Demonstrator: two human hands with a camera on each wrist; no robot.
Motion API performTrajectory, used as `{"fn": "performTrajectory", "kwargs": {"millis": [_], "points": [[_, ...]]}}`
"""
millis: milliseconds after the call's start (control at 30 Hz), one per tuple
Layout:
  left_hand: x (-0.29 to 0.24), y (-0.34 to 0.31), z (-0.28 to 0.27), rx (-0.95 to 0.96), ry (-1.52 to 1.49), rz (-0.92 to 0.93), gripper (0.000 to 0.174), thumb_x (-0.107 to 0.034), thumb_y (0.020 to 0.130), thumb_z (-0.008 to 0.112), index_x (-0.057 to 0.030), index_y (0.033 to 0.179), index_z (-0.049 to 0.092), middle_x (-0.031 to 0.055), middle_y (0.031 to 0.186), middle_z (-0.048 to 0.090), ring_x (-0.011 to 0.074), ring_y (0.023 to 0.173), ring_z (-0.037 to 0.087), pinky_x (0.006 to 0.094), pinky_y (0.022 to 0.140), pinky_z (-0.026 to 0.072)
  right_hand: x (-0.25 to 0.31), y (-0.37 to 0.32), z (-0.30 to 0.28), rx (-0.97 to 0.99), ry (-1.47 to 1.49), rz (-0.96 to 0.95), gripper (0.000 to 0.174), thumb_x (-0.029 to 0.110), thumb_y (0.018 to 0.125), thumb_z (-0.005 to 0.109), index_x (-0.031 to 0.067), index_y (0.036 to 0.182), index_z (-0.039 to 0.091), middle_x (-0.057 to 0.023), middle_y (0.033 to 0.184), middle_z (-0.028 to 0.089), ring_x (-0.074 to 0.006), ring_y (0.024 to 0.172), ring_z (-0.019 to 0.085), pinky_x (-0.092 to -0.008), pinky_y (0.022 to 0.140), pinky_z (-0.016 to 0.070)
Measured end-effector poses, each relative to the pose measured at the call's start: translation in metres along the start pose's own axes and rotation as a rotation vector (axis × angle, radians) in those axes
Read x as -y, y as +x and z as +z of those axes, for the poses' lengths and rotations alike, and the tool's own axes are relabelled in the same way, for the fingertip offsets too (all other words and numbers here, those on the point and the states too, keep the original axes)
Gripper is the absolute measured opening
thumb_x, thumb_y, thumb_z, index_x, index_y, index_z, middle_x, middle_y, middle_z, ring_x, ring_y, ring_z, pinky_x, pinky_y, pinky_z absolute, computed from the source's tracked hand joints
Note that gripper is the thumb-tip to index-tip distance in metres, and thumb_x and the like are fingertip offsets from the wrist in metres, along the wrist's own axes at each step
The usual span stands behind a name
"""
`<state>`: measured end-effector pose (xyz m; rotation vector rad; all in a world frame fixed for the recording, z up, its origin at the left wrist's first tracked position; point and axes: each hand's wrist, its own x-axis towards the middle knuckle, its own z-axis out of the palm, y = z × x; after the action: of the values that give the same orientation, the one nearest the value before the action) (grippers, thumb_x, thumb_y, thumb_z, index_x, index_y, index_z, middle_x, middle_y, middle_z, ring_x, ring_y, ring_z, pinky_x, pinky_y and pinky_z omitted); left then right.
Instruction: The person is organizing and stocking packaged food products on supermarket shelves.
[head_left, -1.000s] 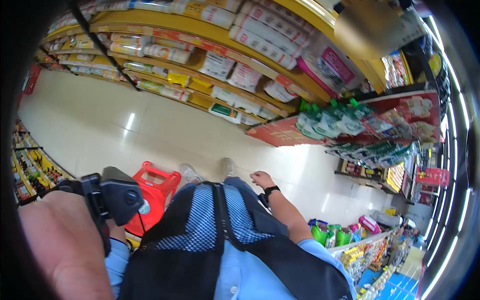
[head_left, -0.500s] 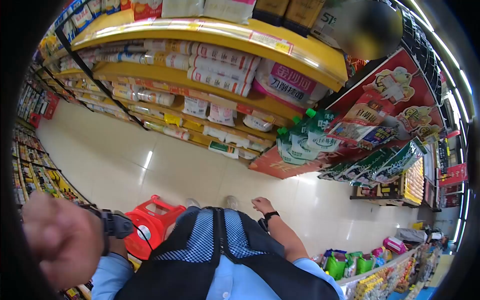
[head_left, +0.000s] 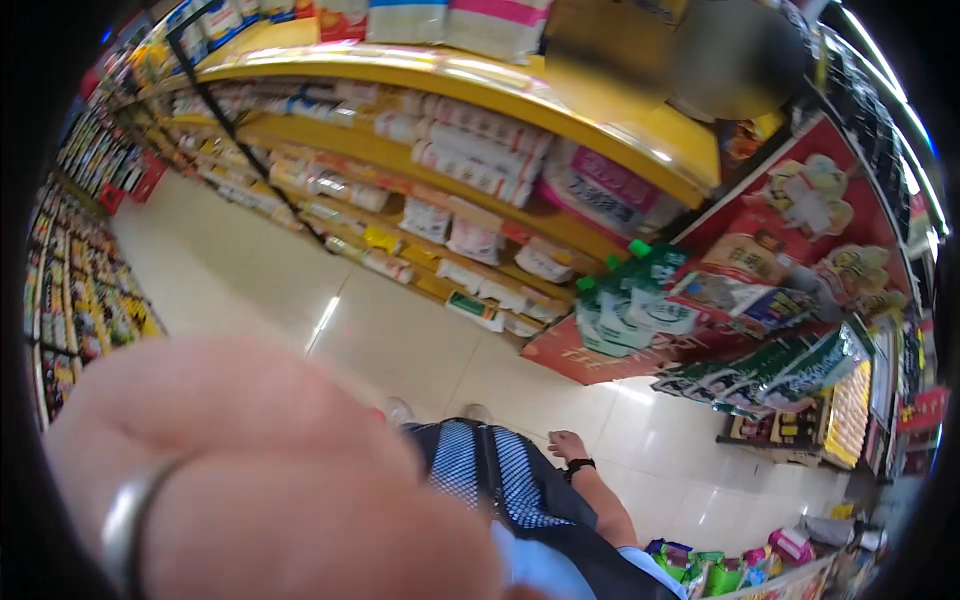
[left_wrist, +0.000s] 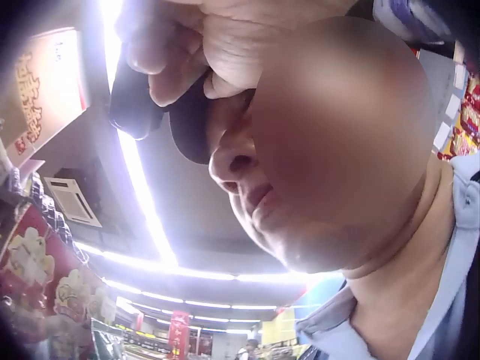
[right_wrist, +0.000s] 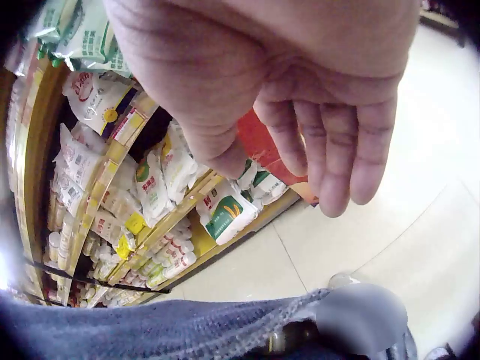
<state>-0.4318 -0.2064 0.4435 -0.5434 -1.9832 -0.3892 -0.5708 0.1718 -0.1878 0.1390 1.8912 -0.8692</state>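
My left hand (head_left: 270,480), with a ring on one finger, looms large and blurred at the lower left of the head view. In the left wrist view that raised hand (left_wrist: 247,45) is up at the brow, its bent fingertips right at a black rounded piece (left_wrist: 135,101) beside a dark cap brim (left_wrist: 189,124). Whether they grip that piece, I cannot tell. My right hand (head_left: 567,446) hangs low by my side, a black band on its wrist. Seen from the right wrist, this hand (right_wrist: 300,97) holds nothing, its fingers loosely bent.
Yellow shelves (head_left: 630,120) with packaged goods run along the aisle ahead. A red display panel (head_left: 560,350) with hanging green pouches (head_left: 650,300) juts out at their end. Bottle shelves (head_left: 70,290) line the left; colourful bags (head_left: 725,575) sit low right. Pale tiled floor (head_left: 410,330) lies between.
My left hand has risen from the lower left toward the head camera and now covers the red stool. The head view has tilted and shifted. The right hand still hangs at my side.
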Motion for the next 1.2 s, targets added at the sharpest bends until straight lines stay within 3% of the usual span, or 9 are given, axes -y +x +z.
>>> {"fn": "performTrajectory", "kwargs": {"millis": [67,267,667,800,833,1200], "points": [[0.002,0.004,0.0,-0.028,-0.04,0.044,0.051,-0.051,0.103,0.059,-0.0019,0.104,0.072,0.0015,0.066,0.053,0.016,0.053,0.049,0.0301,0.049,0.0352,-0.028,0.018,0.003,0.056,0.043,-0.023,0.042,0.035,0.097,0.069,-0.0012,0.117,0.071,-0.0098,0.1,0.073,-0.019,0.088,0.075,-0.0317,0.074,0.0597],[0.003,0.001,-0.002,-0.099,-0.119,0.117,0.049,-0.051,0.103,0.058,-0.0038,0.107,0.071,0.0004,0.067,0.054,0.015,0.054,0.049,0.0298,0.049,0.0355,-0.035,0.019,0.007,0.024,-0.083,0.024,0.042,0.038,0.096,0.071,-0.0011,0.112,0.072,-0.0093,0.098,0.074,-0.0191,0.085,0.074,-0.031,0.072,0.0601],[-0.01,-0.004,-0.022,-0.2,-0.217,0.134,0.044,-0.049,0.105,0.055,-0.0077,0.113,0.069,-0.0018,0.069,0.054,0.0131,0.055,0.049,0.0291,0.051,0.0359,0.003,-0.007,0.01,0.003,-0.086,0.01,0.048,0.039,0.095,0.072,-0.0024,0.119,0.073,-0.0112,0.104,0.076,-0.0207,0.093,0.076,-0.0321,0.078,0.0618],[-0.007,-0.004,-0.023,-0.231,-0.25,0.146,0.043,-0.048,0.105,0.054,-0.009,0.116,0.069,-0.0025,0.07,0.055,0.0124,0.055,0.049,0.0288,0.051,0.0361,-0.003,-0.005,0.016,0.012,-0.076,0.023,0.048,0.039,0.095,0.072,-0.0015,0.121,0.072,-0.0104,0.104,0.076,-0.02,0.092,0.076,-0.0317,0.078,0.0618],[-0.006,-0.004,-0.024,-0.235,-0.257,0.153,0.043,-0.048,0.105,0.054,-0.0093,0.116,0.069,-0.0027,0.071,0.055,0.0123,0.055,0.049,0.0288,0.052,0.0361,-0.006,-0.005,0.021,-0.027,-0.073,-0.019,0.052,0.045,0.092,0.069,0.0008,0.119,0.075,-0.0116,0.096,0.079,-0.0176,0.084,0.075,-0.0321,0.074,0.0606],[-0.019,-0.001,-0.034,-0.283,-0.281,0.167,0.04,-0.046,0.106,0.052,-0.0129,0.122,0.067,-0.0048,0.073,0.055,0.0105,0.057,0.05,0.0281,0.053,0.0365,-0.024,0.003,0.024,-0.045,-0.064,0.026,0.057,0.049,0.092,0.07,0.0016,0.123,0.074,-0.0142,0.097,0.079,-0.0209,0.082,0.076,-0.0346,0.078,0.0609]]}}
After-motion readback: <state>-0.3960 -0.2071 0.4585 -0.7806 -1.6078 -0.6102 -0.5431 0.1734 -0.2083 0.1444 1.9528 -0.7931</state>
